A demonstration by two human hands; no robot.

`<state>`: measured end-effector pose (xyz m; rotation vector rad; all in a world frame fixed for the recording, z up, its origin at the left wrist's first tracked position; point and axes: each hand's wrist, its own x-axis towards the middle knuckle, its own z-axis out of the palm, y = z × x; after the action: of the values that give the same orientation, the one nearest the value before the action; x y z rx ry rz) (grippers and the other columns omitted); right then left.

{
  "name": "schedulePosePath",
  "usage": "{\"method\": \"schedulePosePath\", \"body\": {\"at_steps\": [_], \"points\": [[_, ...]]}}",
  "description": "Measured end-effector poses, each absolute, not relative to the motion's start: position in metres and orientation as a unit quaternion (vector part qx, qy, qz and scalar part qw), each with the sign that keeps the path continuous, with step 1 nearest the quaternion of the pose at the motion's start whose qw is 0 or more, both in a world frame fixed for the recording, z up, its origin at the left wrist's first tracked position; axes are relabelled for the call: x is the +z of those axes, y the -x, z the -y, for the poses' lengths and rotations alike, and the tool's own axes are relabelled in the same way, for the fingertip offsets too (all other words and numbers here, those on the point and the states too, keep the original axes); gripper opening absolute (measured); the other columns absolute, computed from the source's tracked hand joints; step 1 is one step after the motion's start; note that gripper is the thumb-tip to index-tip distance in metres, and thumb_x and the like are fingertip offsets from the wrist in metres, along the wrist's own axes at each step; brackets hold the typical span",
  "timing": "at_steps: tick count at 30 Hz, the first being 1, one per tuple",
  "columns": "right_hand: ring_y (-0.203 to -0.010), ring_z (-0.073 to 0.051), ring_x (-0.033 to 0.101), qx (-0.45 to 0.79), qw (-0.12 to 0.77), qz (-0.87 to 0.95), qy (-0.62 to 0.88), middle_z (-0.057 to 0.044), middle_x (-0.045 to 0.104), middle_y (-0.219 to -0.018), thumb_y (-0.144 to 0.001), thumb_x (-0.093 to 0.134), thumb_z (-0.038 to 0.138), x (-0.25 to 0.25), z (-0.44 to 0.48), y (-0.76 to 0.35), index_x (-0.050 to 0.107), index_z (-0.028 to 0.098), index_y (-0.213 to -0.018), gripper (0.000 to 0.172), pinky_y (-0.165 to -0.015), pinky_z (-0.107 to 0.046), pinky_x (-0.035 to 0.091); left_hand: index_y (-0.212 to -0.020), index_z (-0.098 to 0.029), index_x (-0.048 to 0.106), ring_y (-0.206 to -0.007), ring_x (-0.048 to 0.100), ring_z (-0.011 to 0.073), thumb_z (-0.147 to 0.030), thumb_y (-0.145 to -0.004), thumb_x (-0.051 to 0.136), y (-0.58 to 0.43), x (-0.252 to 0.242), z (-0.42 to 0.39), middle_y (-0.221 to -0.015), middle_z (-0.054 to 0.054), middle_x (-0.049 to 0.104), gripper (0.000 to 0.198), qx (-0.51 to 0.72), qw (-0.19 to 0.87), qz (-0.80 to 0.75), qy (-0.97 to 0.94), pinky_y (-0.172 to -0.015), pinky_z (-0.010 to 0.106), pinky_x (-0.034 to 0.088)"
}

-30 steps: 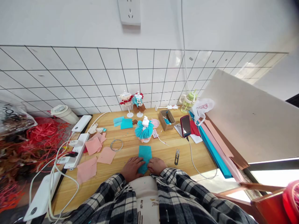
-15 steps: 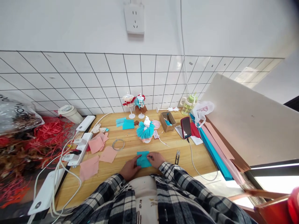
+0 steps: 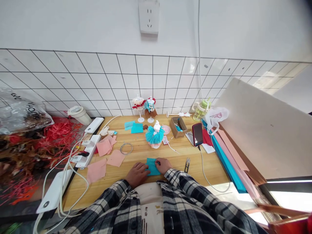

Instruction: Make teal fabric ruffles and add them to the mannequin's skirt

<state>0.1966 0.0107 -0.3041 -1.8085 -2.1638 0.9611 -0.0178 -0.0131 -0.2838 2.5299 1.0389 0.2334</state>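
Touching turquoise paper (image 3: 152, 168), shorter than before: left hand (image 3: 137, 174) flat, right hand (image 3: 163, 165) curled, grip unclear.

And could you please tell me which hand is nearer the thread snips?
Right: the right hand is left of the snips, the left hand farther, at the left edge of the blue sheet.

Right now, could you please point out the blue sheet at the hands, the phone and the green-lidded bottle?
Blue sheet (image 3: 151, 167): head view, middle of its uncovered face.
Phone (image 3: 197, 134): head view, middle of its dark screen.
Green-lidded bottle (image 3: 200, 113): head view, on its body.
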Motion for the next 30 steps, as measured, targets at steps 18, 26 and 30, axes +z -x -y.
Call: {"method": "schedulePosePath", "body": {"at_steps": [18,26,30], "points": [[-0.111,-0.028,0.048,0.27,0.074,0.841,0.463,-0.009,0.058,-0.119,-0.067,0.071,0.038,-0.296,0.013,-0.213,0.061,0.023,-0.116,0.053,-0.097,-0.042,0.035,-0.103,-0.022,0.066,-0.093,0.063,0.0218,-0.021,-0.091,0.041,0.001,-0.281,0.01,-0.096,0.007,0.071,0.028,0.058,0.244,-0.425,-0.87,-0.085,0.035,0.045],[-0.103,-0.018,0.058,0.299,0.098,0.804,0.504,-0.004,0.067,-0.106,-0.083,0.052,0.018,-0.304,0.008,-0.21,0.072,0.024,-0.102,0.028,-0.094,-0.028,0.041,-0.132,-0.024,0.046,-0.106,0.06,0.0256,-0.035,-0.07,0.069,0.004,-0.279,0.01,-0.114,0.006,0.067,0.067,0.082,0.3,-0.5,-0.808,-0.093,0.037,0.042],[-0.105,-0.02,0.057,0.304,0.112,0.782,0.532,-0.004,0.067,-0.108,-0.078,0.061,0.026,-0.303,0.01,-0.211,0.072,0.024,-0.103,0.027,-0.093,-0.028,0.042,-0.124,-0.021,0.053,-0.103,0.061,0.0247,-0.025,-0.079,0.058,-0.001,-0.282,0.004,-0.11,0.007,0.069,0.045,0.082,0.296,-0.531,-0.79,-0.094,0.038,0.038]]}}
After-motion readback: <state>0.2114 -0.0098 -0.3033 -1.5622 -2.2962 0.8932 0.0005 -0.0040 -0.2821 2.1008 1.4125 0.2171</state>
